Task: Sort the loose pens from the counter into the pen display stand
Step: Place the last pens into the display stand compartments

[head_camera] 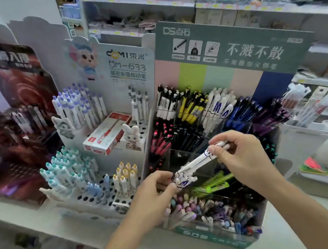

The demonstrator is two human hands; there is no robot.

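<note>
1. Two hands hold one small bunch of white pens (pixel 196 162) above the pen display stand (pixel 224 239), over its middle clear compartments.
2. Left hand (pixel 157 193): fingers curled, pinching the lower end of the bunch, where a blue-marked clip shows just beside the fingertips.
3. Right hand (pixel 243 156): fingers curled round the upper end of the same bunch; the pens slant from lower left up to upper right between the hands.
4. Exact count of pens in the bunch cannot be told; the picture is blurred.
5. Stand, back row: black-and-white, yellow, white with blue lettering (pixel 218 105), dark blue and purple pens, each group in its own compartment.
6. Stand, middle rows: pink-tipped black pens (pixel 161 143) at left, green pens (pixel 214 184) lying directly beneath the held bunch.
7. Stand, front compartment: mixed pastel pens (pixel 192 209), nearest the viewer.
8. Left of the stand, touching it or just beside it: a white perforated rack (pixel 97 196) holding upright purple-, teal- and yellow-capped pens, with a red-and-white box (pixel 106 134) lying on its upper tier.
9. Stand and rack both rest on a white counter (pixel 286 239).
</note>
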